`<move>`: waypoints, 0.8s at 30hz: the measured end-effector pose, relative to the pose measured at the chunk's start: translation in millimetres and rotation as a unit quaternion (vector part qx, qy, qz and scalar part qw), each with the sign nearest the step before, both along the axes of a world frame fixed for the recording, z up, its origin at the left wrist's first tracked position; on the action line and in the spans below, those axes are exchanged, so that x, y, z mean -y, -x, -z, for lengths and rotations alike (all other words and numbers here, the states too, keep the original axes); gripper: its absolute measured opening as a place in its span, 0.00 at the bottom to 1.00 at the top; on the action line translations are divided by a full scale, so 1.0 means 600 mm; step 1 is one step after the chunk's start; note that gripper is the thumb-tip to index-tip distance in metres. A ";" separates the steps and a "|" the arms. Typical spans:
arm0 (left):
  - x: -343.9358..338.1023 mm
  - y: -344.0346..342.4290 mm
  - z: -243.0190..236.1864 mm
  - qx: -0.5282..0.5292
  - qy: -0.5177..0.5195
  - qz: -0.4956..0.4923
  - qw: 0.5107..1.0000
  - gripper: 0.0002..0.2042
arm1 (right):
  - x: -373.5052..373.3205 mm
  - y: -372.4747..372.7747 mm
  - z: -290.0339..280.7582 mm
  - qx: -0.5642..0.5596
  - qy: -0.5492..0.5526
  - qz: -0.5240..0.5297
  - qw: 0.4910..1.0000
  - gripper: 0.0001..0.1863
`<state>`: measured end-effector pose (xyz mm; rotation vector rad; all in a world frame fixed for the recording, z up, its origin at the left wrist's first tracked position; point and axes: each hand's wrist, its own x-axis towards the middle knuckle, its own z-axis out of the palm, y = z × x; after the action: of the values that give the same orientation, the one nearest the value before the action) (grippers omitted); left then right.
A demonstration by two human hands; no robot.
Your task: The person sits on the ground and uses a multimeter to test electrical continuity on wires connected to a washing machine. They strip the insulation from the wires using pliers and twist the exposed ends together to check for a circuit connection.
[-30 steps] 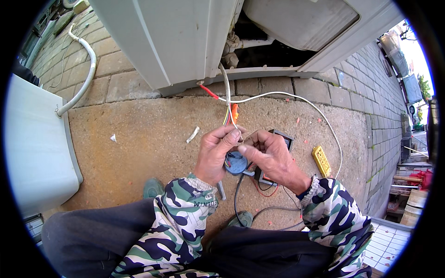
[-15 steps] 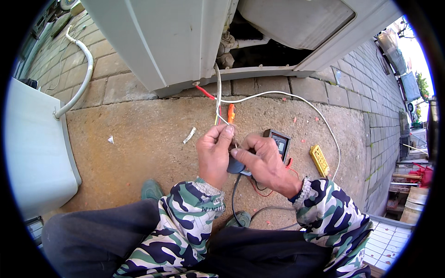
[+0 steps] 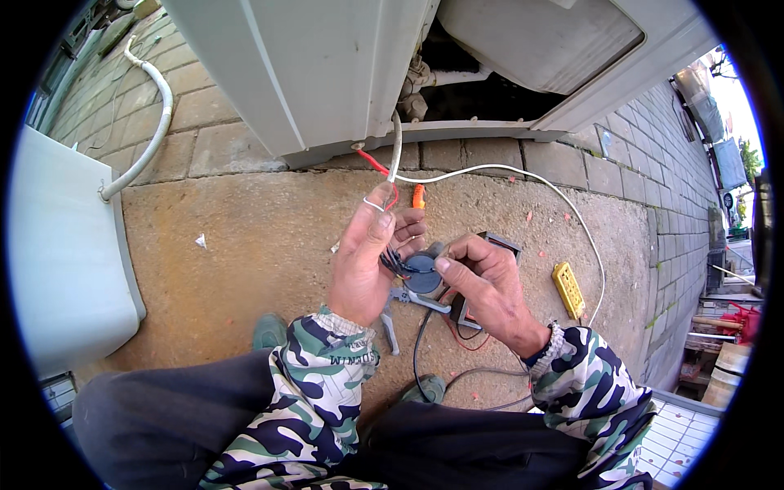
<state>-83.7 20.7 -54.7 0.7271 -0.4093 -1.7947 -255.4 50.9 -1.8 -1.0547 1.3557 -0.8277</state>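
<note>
Gripping lightly in the head view, the left hand [image 3: 363, 265] is half open, thumb against forefinger on a thin white wire [image 3: 373, 203] below the cabinet's pale cable [image 3: 397, 149], other fingers loosely curled. Dark wires [image 3: 394, 263] stretch from its palm over a round grey disc [image 3: 421, 280] to the right hand [image 3: 494, 294], whose thumb and forefinger pinch their end. Grey pliers [image 3: 421, 300] lie below the disc. The right hand partly blocks a dark boxy device [image 3: 505, 242]; farther right lies a yellow power strip [image 3: 567, 291].
</note>
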 end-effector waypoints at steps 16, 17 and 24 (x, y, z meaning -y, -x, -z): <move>-0.039 0.019 0.000 0.284 0.109 0.040 0.952 0.13 | 0.009 0.019 -0.019 -0.044 0.041 0.100 0.993 0.13; -0.039 0.018 0.002 0.290 0.107 0.042 0.950 0.12 | 0.007 0.017 -0.023 -0.041 0.036 0.091 0.994 0.12; -0.036 0.007 0.006 0.167 0.103 0.063 0.978 0.10 | -0.013 0.030 -0.033 0.021 -0.018 0.004 1.000 0.12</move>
<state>-87.8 42.4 -58.2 0.8725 -0.8697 -1.7154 -273.5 59.0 17.9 -0.9998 1.3363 -0.8237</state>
